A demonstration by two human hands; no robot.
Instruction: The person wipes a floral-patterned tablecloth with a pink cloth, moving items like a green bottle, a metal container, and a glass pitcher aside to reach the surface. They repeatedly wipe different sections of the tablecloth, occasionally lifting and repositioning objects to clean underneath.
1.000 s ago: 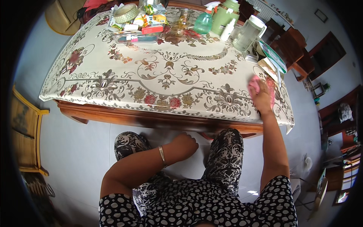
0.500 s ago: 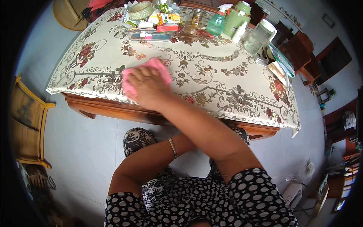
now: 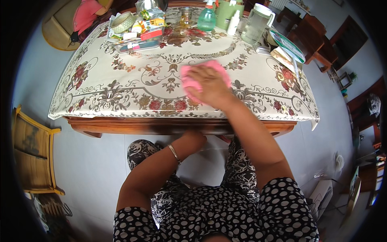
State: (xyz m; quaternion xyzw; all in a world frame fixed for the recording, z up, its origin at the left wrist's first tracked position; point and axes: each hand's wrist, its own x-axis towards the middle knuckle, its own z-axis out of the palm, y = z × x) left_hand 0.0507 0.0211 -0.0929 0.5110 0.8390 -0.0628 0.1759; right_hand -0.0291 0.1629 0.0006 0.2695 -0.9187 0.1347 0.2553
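My right hand [image 3: 209, 85] lies over a pink cloth [image 3: 189, 74] and presses it against the flowered tablecloth [image 3: 133, 84]. The fingers reach forward across the cloth, whose edges stick out around them. Motion blurs the hand slightly. My left hand [image 3: 195, 140] hangs low in front of the table's wooden edge, above my knees, with a bangle on its wrist. Its fingers are turned away and hidden.
At the back left stands a clear tray [image 3: 141, 45] of packets and a tape roll [image 3: 123, 23]. Further right are a green spray bottle [image 3: 207, 19], a white bottle [image 3: 233, 24], a water jug [image 3: 254, 26] and a hand fan [image 3: 287, 45]. A person [image 3: 86, 16] sits far left, near a wooden chair [image 3: 36, 151].
My right hand has slid the pink cloth to the right across the tablecloth. The right forearm no longer crosses over the left, and the left hand has come into view.
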